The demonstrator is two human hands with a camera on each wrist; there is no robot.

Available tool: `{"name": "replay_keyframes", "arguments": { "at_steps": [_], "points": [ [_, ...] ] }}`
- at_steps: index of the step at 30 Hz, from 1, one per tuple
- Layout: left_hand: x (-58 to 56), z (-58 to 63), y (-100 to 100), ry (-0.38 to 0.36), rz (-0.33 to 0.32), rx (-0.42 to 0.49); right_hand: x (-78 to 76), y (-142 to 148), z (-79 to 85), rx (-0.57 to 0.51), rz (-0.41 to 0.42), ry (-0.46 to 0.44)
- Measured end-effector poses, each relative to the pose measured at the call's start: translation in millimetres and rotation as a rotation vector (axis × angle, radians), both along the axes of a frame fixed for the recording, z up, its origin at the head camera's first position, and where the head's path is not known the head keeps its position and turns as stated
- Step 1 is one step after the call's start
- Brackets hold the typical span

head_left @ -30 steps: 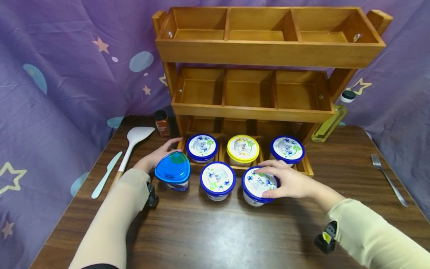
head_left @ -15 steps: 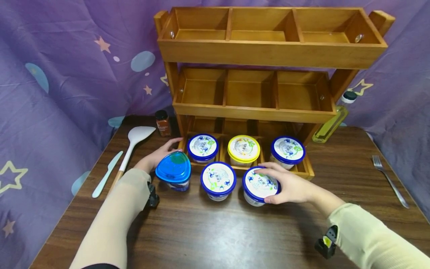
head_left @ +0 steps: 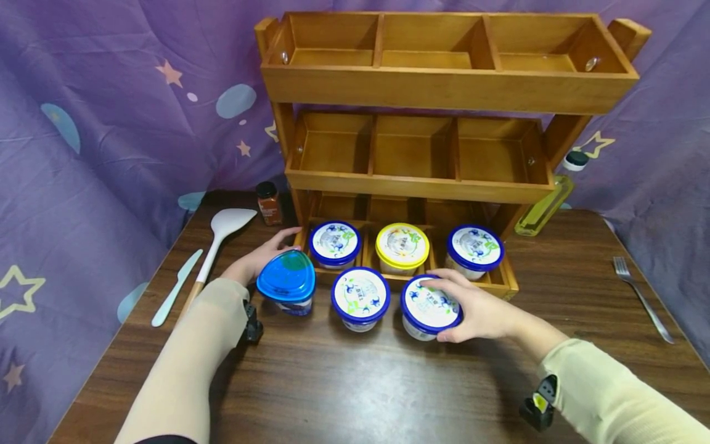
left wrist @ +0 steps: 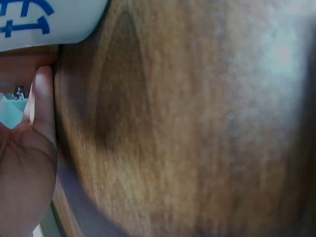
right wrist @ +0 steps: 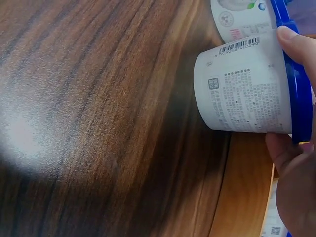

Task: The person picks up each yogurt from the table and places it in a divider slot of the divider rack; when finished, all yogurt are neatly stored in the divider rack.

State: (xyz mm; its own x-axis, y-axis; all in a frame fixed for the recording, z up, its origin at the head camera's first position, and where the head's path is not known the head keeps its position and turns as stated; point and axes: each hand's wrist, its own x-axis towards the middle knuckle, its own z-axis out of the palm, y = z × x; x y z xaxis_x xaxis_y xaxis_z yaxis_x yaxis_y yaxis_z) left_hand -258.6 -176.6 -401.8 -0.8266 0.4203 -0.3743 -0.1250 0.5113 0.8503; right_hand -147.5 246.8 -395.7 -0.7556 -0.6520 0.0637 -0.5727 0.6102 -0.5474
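Note:
My right hand (head_left: 477, 308) grips a white tub with a blue lid (head_left: 429, 303) by its edge. The right wrist view shows the thumb on the lid's rim and a finger against the side of the tub (right wrist: 244, 86). At the left end of the wooden rack's bottom shelf rests my left hand (head_left: 259, 258), partly hidden behind a cup with a blue three-sided lid (head_left: 286, 275). In the left wrist view its thumb (left wrist: 43, 94) lies straight against the wood. Another blue-lidded tub (head_left: 360, 295) stands between the cup and the gripped tub.
Two blue-lidded tubs (head_left: 335, 240) (head_left: 475, 245) and a yellow-lidded one (head_left: 402, 245) sit in the bottom shelf of the wooden rack (head_left: 444, 89). A spice jar (head_left: 269, 203), ladle (head_left: 222, 225) and knife (head_left: 177, 288) lie left; an oil bottle (head_left: 546, 203) and fork (head_left: 643, 299) right.
My right thumb has moved down and closer around the tub's rim, and the hand has shifted slightly. The left hand and the tubs stay in place.

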Motion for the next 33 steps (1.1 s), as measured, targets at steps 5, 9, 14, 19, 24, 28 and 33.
{"name": "replay_keyframes", "arguments": {
  "at_steps": [5,9,14,19,24,28,33],
  "points": [
    [-0.2,-0.6,-0.4,0.002,-0.006,0.004,0.8,2.0,5.9,-0.001,-0.005,0.039],
    [1.1,0.5,0.3,0.0,-0.006,0.001,2.3,4.6,14.8,-0.005,0.002,0.078],
    [-2.0,-4.8,-0.6,0.011,-0.006,0.004,3.6,10.1,31.2,0.001,-0.004,0.128],
    [-12.4,-24.5,-5.9,0.027,0.003,0.013,2.4,15.5,50.6,0.013,-0.022,0.175],
    [-15.6,-33.0,-8.0,0.048,0.007,-0.001,0.4,19.1,73.3,-0.036,-0.023,0.225],
    [-15.8,-33.2,-8.0,0.057,0.003,-0.008,-3.4,21.7,99.8,-0.072,-0.044,0.278],
    [-15.4,-31.3,-7.7,0.041,0.013,-0.005,-7.4,23.0,129.9,-0.066,-0.066,0.339]
  ]
}}
